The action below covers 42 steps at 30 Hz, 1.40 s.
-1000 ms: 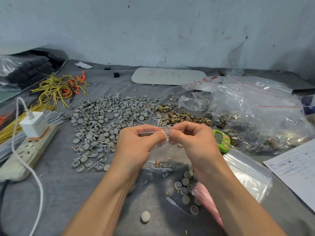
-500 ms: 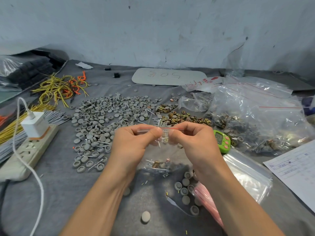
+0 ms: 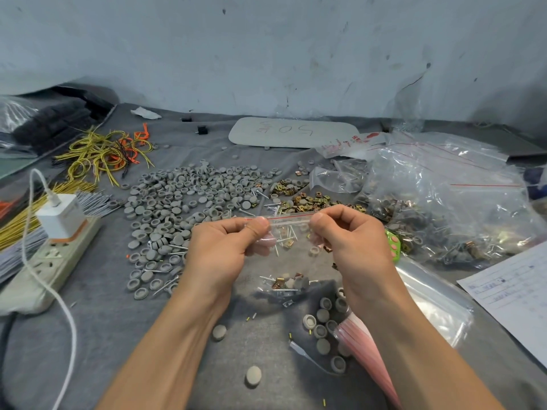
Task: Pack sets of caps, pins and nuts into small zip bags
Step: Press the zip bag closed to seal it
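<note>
Here the left hand (image 3: 220, 250) and right hand (image 3: 350, 241) pinch the two ends of the small zip bag (image 3: 285, 255) at its red-lined top, above the grey cloth (image 3: 118, 321). Caps, pins and nuts sag in the bag's bottom; their count is unclear. Fingertips behind the bag are blurred by the plastic.

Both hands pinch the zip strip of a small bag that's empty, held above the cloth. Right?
Not quite. The head view shows both hands, left and right, pinching the zip strip, but the bag is not empty: caps, pins and nuts lie in its bottom.
</note>
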### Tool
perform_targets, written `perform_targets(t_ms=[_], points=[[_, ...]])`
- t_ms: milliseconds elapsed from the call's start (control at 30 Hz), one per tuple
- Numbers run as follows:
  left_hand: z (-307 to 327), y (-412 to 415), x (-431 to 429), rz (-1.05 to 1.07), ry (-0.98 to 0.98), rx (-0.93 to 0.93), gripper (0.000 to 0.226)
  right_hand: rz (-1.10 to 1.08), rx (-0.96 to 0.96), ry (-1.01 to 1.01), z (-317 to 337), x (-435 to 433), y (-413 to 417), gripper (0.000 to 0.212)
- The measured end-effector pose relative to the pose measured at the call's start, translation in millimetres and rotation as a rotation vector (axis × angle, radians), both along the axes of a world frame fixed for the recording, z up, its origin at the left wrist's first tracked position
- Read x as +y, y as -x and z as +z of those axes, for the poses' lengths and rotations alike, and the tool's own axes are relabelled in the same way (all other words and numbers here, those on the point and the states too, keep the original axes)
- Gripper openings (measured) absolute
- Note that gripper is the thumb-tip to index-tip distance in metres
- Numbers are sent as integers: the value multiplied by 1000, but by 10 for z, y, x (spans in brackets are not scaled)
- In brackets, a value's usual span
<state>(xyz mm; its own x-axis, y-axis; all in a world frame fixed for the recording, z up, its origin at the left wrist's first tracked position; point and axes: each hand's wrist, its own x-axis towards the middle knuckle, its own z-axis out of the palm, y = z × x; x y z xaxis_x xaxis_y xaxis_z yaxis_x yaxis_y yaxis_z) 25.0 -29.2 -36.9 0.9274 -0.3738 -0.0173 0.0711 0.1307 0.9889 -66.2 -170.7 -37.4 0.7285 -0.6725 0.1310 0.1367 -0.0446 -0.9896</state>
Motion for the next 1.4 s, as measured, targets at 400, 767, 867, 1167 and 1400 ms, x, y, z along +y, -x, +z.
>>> perform_targets(t_ms=[400,767,867,1167,1400], points=[[4,39,-33,-84,-12,-87,33,109,50,13,5,59,-26,20],[-54,39,-58,-101,7,-95,15,141,38,-5,-4,5,4,21],[-72,39,-123,-30,24,-133,11,280,133,14,-20,-25,27,11],[76,159,-336,-130,-3,-14,24,184,143,-24,-89,-148,89,32],[81,341,-702,-264,-213,-16,16,-196,62,-175,-57,-407,367,20]])
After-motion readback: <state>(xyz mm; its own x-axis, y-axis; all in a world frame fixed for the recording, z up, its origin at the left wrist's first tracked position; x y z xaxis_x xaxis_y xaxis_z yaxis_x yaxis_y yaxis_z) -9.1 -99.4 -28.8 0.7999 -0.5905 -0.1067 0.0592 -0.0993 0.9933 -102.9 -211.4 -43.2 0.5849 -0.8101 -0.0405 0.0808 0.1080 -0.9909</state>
